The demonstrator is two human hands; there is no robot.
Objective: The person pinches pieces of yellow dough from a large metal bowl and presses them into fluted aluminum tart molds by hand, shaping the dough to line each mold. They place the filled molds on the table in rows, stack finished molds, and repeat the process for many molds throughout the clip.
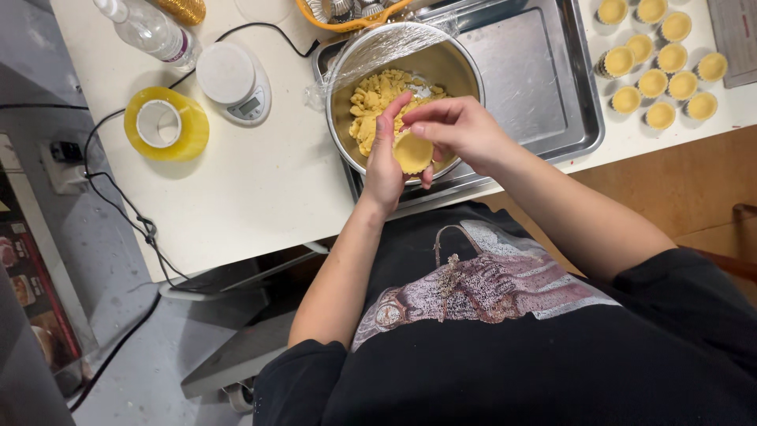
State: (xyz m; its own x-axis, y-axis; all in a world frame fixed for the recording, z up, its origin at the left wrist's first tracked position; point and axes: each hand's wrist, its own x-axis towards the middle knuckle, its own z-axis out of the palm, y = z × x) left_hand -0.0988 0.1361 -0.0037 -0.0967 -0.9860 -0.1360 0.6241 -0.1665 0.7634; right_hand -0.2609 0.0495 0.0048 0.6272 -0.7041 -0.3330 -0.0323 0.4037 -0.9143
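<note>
The left hand [384,162] is cupping a small tart shell [413,152], fingers curled around it from the side, and the right hand [460,126] is coming over the top, its fingertips pinching down at the rim of that same shell. The shell is looking pale yellow, round, with dough lining it smoothly into a shallow cup. It is being held in the air just over the near edge of a steel mixing bowl [457,67], which is holding crumbly yellow dough [377,102] and wearing cling film [394,35] peeled partway back. The bowl is sitting in a steel tray [528,79]. To the right, a cluster of finished tart shells [658,67] is standing on the white tabletop [260,181]. To the left we are seeing a small white kitchen scale [235,83], a yellow tape roll [165,125] and a clear plastic bottle [150,30] lying near the far edge. A black cable [118,197] is trailing off the table towards a grey floor [134,371], and the person is wearing a black printed shirt [512,339]
</note>
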